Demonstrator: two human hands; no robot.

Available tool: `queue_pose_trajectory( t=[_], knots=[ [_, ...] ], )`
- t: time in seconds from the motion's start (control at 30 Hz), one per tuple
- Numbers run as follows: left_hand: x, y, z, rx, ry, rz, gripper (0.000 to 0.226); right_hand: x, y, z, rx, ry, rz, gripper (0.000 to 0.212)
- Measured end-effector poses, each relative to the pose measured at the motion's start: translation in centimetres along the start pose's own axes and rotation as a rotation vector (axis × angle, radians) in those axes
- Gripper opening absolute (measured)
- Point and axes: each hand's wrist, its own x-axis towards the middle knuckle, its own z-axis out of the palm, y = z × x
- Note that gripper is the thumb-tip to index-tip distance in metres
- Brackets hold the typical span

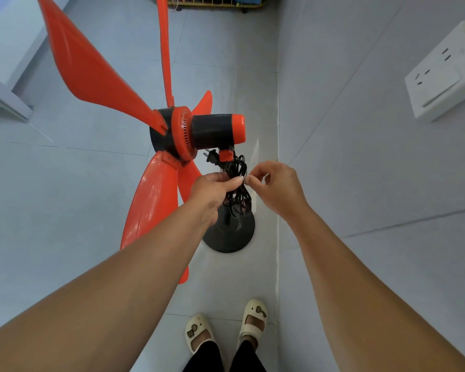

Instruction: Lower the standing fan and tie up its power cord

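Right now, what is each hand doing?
Left hand: pinched shut on the cord.
Right hand: pinched shut at the cord too.

A single wide-angle view, worn on the head, looks steeply down and forward along both forearms. The hands (pixel 249 183) meet near the centre, close to the lens. Below lies the floor (pixel 91 183), with the person's feet at the bottom edge and a wall (pixel 360 130) running up the right side.

A home room: grey tiled floor (pixel 97 183), wall socket (pixel 446 73), slippers (pixel 253 322).
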Motion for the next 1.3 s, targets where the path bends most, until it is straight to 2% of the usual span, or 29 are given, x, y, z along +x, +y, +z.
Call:
queue_pose_trajectory(
  t=[0.17, 0.23, 0.3, 0.4, 0.53, 0.77, 1.03, 1.17, 1.3],
  knots=[
    [0.2, -0.1, 0.4, -0.018, 0.06, -0.014, 0.019, 0.9, -1.5, 0.4, 0.344, -0.106, 0.493, 0.021],
    [0.3, 0.0, 0.6, -0.014, 0.091, -0.025, 0.023, 1.0, -1.9, 0.1, 0.371, -0.13, 0.635, 0.019],
    [0.4, 0.3, 0.8, -0.008, 0.122, -0.024, 0.026, 1.1, -1.8, 0.1, 0.337, -0.138, 0.627, 0.024],
    [-0.1, 0.6, 1.0, 0.01, 0.133, -0.023, 0.035, 0.7, -2.0, -0.2, 0.321, -0.12, 0.513, 0.038],
    [-1.0, 1.2, 1.2, 0.023, 0.087, -0.057, 0.032, 0.5, -2.8, -1.3, 0.279, -0.157, 0.439, 0.021],
    [-2.3, 2.6, 0.9, 0.077, 0.099, -0.154, 0.037, -0.3, -3.6, -2.8, 0.311, -0.285, 0.476, 0.036],
    [-4.7, 4.4, 0.2, 0.053, 0.103, -0.201, 0.037, -1.4, -4.9, -4.0, 0.179, -0.331, 0.475, 0.036],
    [-6.4, 5.4, 0.0, 0.124, 0.116, -0.103, 0.041, -2.2, -5.6, -5.0, 0.132, -0.321, 0.405, 0.037],
    [-8.6, 6.1, -0.3, 0.381, 0.107, 0.131, 0.043, -3.4, -6.1, -6.0, 0.012, -0.3, 0.368, 0.053]
  ],
)
